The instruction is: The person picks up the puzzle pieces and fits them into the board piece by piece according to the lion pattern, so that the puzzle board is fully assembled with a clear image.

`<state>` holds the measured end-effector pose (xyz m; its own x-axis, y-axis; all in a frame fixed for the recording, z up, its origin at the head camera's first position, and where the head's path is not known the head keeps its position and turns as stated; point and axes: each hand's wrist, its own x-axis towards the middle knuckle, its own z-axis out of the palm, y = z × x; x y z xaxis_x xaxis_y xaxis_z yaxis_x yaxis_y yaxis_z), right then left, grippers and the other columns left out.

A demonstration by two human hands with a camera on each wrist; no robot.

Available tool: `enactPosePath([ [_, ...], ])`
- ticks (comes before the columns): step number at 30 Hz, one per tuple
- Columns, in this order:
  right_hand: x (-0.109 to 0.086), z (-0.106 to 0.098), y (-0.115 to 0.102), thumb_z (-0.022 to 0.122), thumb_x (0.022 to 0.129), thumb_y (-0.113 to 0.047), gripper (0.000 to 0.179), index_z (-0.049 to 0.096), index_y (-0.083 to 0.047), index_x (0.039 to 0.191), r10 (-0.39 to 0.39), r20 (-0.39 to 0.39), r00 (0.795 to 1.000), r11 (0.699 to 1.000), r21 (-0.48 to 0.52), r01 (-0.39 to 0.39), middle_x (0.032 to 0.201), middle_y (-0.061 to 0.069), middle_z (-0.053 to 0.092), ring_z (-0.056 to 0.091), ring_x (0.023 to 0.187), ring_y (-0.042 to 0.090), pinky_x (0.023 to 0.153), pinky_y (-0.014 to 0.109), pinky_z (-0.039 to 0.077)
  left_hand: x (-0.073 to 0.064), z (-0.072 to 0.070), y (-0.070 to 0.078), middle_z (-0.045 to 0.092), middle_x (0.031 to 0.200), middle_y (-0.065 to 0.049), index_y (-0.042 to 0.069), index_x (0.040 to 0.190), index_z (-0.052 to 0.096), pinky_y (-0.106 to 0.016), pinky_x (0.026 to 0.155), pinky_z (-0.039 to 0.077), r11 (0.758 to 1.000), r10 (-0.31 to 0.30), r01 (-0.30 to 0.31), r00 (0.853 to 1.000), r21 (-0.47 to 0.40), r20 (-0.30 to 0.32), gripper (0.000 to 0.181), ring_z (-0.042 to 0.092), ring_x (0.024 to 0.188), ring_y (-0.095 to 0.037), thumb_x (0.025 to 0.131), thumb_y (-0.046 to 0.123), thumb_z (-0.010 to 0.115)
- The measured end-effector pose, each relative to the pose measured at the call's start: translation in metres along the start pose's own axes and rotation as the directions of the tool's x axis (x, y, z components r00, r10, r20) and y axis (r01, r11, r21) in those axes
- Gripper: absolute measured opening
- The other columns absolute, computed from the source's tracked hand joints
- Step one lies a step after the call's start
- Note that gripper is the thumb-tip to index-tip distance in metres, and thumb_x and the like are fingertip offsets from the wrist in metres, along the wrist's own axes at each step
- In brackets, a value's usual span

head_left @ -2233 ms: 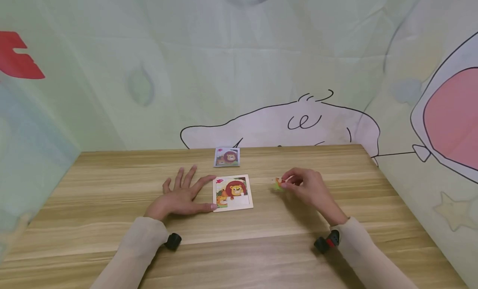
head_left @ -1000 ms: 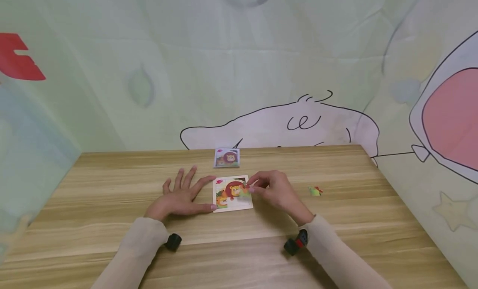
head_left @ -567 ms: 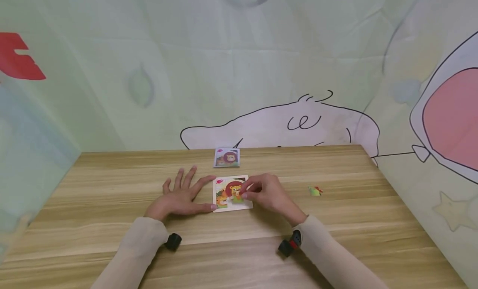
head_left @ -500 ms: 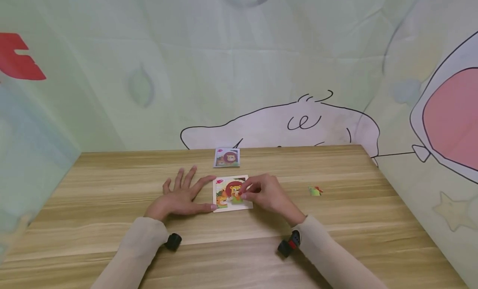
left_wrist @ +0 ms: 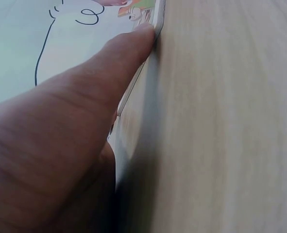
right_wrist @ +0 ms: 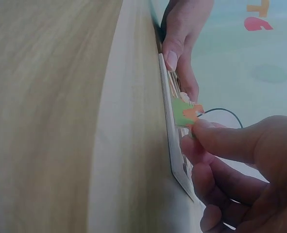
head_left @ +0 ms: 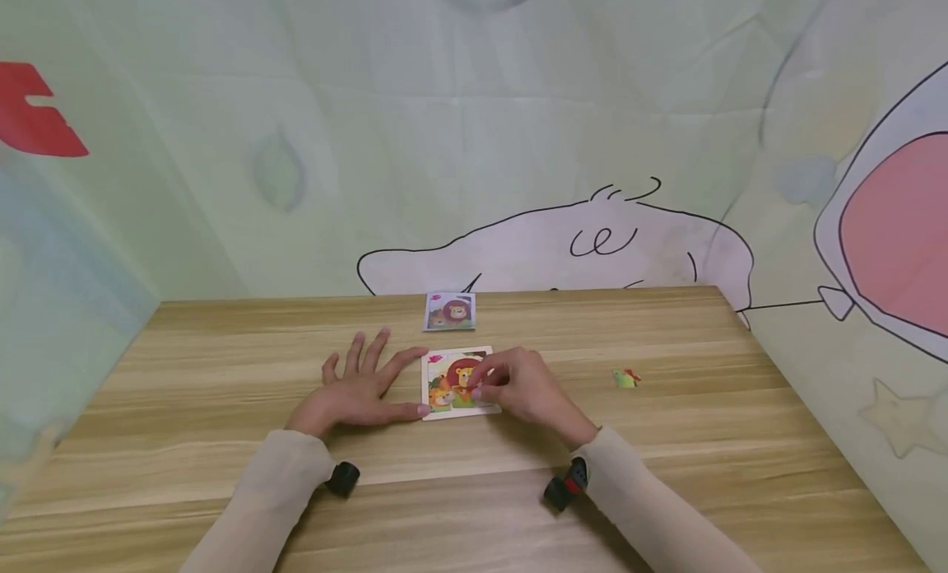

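A small square jigsaw board (head_left: pixel 459 416) with a lion picture lies on the table, pieces filling its upper part and lower left. My left hand (head_left: pixel 359 392) has its fingers spread, thumb (left_wrist: pixel 133 41) and index fingertip resting on the board's left edge. Between thumb and fingers, my right hand (head_left: pixel 529 388) pinches a green and orange puzzle piece (right_wrist: pixel 184 112) over the lower part of the board, tilted up from it in the right wrist view. The right fingers cover the board's right side in the head view.
One loose puzzle piece (head_left: pixel 626 379), green and red, lies on the wooden table (head_left: pixel 415 507) to the right. Behind the board is a reference card (head_left: pixel 449 311) with the same lion picture. A printed cloth backdrop (head_left: pixel 370 145) rises behind the table's far edge.
My right hand has carried the puzzle piece leftward from the right of the table onto the board's lower part, shifting slightly further left lately. The left hand has stayed put.
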<state>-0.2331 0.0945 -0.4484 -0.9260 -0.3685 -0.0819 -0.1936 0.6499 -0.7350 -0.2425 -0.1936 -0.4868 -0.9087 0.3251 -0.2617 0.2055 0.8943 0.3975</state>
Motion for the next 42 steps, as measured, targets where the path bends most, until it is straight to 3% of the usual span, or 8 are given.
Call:
enactPosePath([
  [15,0.002,0.006,-0.003,0.084,0.095,-0.015,0.003,0.081,-0.016,0.096,-0.074,-0.009,0.997,0.993,-0.093,0.073,0.080,-0.004,0.070,0.056,0.074,0.012,0.066,0.022,0.043,-0.001,-0.001,0.000,-0.014,0.182,-0.018,0.049,0.168,0.019,-0.084,0.120,-0.011,1.000,0.001,-0.001,1.000,-0.008,-0.001,0.103,-0.020,0.163,-0.056,0.084,0.091,0.059],
  [24,0.005,0.009,-0.001,0.083,0.094,-0.014,0.004,0.080,-0.015,0.092,-0.057,0.000,0.998,0.993,-0.104,0.056,0.078,-0.004,0.067,0.054,0.074,0.013,0.065,0.022,0.040,0.000,0.000,-0.001,-0.013,0.182,-0.018,0.050,0.168,0.019,-0.085,0.120,-0.010,1.000,0.004,-0.004,1.000,-0.004,-0.002,0.102,-0.019,0.164,-0.056,0.084,0.091,0.059],
  [37,0.005,0.010,-0.004,0.082,0.094,-0.011,0.008,0.077,-0.012,0.099,-0.052,0.003,0.999,0.992,-0.112,0.052,0.081,-0.001,0.065,0.053,0.073,0.013,0.064,0.022,0.038,0.000,0.001,-0.001,-0.013,0.182,-0.018,0.049,0.168,0.018,-0.084,0.120,-0.010,1.000,-0.002,0.002,1.000,0.004,-0.002,0.103,-0.019,0.164,-0.056,0.084,0.092,0.059],
  [42,0.006,0.011,-0.005,0.085,0.093,-0.020,0.014,0.076,-0.012,0.099,-0.060,-0.014,0.998,0.988,-0.140,0.058,0.081,0.000,0.066,0.054,0.072,0.013,0.064,0.023,0.039,-0.001,-0.001,0.001,-0.013,0.182,-0.018,0.050,0.168,0.018,-0.084,0.120,-0.010,1.000,0.000,0.000,1.000,-0.002,-0.001,0.103,-0.019,0.163,-0.056,0.084,0.092,0.059],
])
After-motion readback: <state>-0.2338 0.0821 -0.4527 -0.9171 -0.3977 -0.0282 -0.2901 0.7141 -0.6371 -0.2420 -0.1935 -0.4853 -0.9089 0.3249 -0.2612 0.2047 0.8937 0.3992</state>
